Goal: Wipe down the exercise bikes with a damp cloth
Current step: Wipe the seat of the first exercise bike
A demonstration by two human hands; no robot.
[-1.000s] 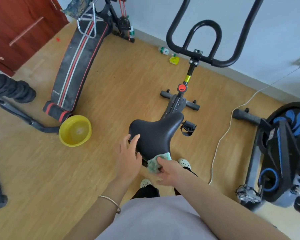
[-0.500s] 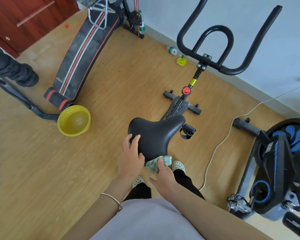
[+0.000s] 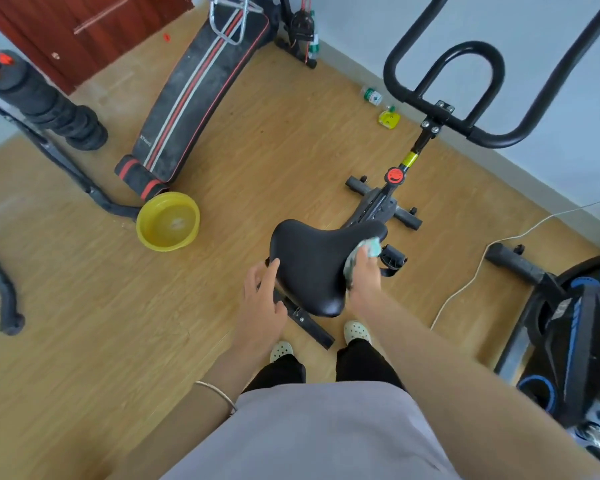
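A black exercise bike stands in front of me, its wide saddle in the middle of the view and its looped handlebars beyond. My right hand presses a pale green cloth against the saddle's right side, near the nose. Fingers spread, my left hand rests at the saddle's left rear edge and holds nothing. A second bike, black with blue trim, stands at the right.
A yellow basin with water sits on the wood floor to the left. Behind it lies a black sit-up bench. A white cable runs across the floor on the right. Small bottles lie by the wall.
My right hand has slid the cloth from the saddle's rear underside forward along its right side. My left hand has drawn back slightly from the saddle's left edge.
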